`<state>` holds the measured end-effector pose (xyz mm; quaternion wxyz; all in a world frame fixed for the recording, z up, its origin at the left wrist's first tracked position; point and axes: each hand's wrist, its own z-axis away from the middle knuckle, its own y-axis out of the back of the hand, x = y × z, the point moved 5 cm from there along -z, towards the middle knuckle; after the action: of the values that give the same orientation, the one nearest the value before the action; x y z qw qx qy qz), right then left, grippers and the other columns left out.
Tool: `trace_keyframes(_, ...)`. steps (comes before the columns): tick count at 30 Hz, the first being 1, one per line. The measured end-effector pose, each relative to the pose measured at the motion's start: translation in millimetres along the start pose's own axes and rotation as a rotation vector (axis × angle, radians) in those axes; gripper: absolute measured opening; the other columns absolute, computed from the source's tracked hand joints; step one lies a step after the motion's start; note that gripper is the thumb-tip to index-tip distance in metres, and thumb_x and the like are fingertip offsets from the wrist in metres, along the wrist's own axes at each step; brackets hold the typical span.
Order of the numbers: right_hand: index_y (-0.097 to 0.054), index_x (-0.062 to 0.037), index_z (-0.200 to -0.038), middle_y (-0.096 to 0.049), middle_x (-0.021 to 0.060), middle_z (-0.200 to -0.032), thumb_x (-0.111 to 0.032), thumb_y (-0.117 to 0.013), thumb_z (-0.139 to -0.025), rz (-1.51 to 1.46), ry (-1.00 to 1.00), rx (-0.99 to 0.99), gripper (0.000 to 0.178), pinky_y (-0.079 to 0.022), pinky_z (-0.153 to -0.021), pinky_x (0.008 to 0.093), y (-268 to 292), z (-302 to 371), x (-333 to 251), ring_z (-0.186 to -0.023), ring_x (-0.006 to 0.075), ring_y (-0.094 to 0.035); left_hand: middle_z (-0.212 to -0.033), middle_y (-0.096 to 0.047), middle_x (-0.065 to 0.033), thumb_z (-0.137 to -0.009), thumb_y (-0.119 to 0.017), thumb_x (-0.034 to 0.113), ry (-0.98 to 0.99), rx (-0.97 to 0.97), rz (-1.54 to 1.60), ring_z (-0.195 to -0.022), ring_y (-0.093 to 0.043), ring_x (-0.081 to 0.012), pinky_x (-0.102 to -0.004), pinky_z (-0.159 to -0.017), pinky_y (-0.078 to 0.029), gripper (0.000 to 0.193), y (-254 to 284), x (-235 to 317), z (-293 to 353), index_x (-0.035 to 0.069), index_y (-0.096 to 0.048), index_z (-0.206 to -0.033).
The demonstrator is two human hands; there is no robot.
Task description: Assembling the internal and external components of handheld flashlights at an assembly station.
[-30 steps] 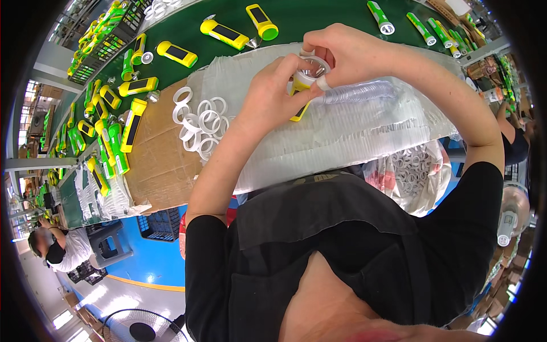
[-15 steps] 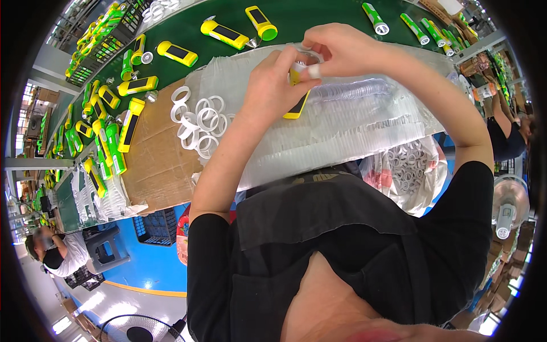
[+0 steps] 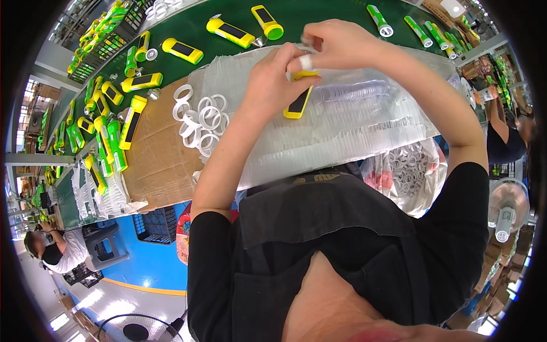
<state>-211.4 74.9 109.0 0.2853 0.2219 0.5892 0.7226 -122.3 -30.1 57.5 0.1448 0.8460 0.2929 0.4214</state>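
Over the wrapped work surface, a yellow flashlight (image 3: 297, 105) with a dark panel is held, its handle pointing toward me. My left hand (image 3: 273, 81) is closed around its head end. The fingers of my right hand (image 3: 336, 47) are bent in at the same end, with a white wrap on the thumb. What sits between the fingertips is mostly hidden. Left of my left forearm lies a pile of white rings (image 3: 205, 117). A row of clear round discs (image 3: 356, 90) stretches to the right of the flashlight.
Yellow and green flashlights (image 3: 182, 51) lie on the green belt (image 3: 319, 12) beyond the surface. Brown cardboard (image 3: 156, 154) covers the left side. A bag of white rings (image 3: 407, 176) hangs below the right edge. A black crate (image 3: 155, 225) stands on the floor; other people are at far left and right.
My right hand has turned slightly over the flashlight's head, and its thumb has shifted up and left. The flashlights on the belt appear a little farther right.
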Motion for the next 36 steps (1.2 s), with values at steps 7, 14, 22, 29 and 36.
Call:
trace_keyframes(7, -0.061, 0.0009, -0.111, -0.062, 0.0121, -0.094, -0.04, -0.074, -0.081, -0.015, -0.032, 0.054, 0.052, -0.05, -0.072, 0.0348, 6, 7, -10, -0.083, 0.0215, -0.06, -0.084, -0.064, -0.0049, -0.067, -0.087, 0.02, 0.015, 0.012, -0.05, -0.077, -0.063, -0.0237, -0.0363, -0.065, -0.051, 0.042, 2, 0, 3, 0.009, -0.055, -0.092)
trace_keyframes(14, -0.058, 0.0002, -0.084, -0.057, 0.0082, -0.075, -0.034, -0.074, -0.081, -0.251, 0.185, 0.284, 0.038, -0.043, -0.059, 0.0333, -5, 5, 1, -0.067, 0.0195, -0.053, -0.082, -0.062, -0.0051, -0.066, -0.087, 0.021, -0.001, 0.04, -0.063, -0.077, -0.062, -0.0248, -0.0365, -0.064, -0.051, 0.044, 0, 1, 0, 0.009, -0.054, -0.093)
trace_keyframes(22, -0.06, -0.0018, -0.102, -0.052, 0.0059, -0.083, -0.023, -0.071, -0.085, -0.391, 0.502, 0.42, 0.029, -0.042, -0.058, 0.0299, -8, 24, 3, -0.068, 0.0162, -0.051, -0.097, -0.067, -0.0083, -0.064, -0.088, 0.023, -0.032, 0.033, 0.095, -0.09, -0.066, -0.0269, -0.0363, -0.075, -0.054, 0.069, -2, 0, 6, 0.012, -0.05, -0.121)
trace_keyframes(29, -0.057, -0.0015, -0.109, -0.057, 0.0041, -0.089, -0.019, -0.066, -0.088, -0.772, 0.621, 0.579, 0.028, -0.046, -0.063, 0.0262, 28, 87, 12, -0.071, 0.0108, -0.054, -0.132, -0.055, -0.0205, -0.07, -0.086, 0.039, 0.136, -0.614, 0.466, -0.122, -0.055, -0.0316, -0.0405, -0.1, -0.045, 0.108, 8, 17, 23, 0.013, -0.022, -0.153)
trace_keyframes(36, -0.059, -0.0164, -0.111, -0.067, 0.0164, -0.089, -0.042, -0.037, -0.099, -0.634, 0.026, 0.712, 0.036, -0.05, -0.071, 0.0458, -70, -9, 71, -0.085, 0.0411, -0.064, -0.093, -0.067, -0.0212, -0.084, -0.069, 0.03, 0.26, -0.423, -0.097, -0.085, -0.064, -0.0418, -0.0477, -0.073, -0.051, 0.054, -41, -65, -8, 0.01, -0.047, -0.128)
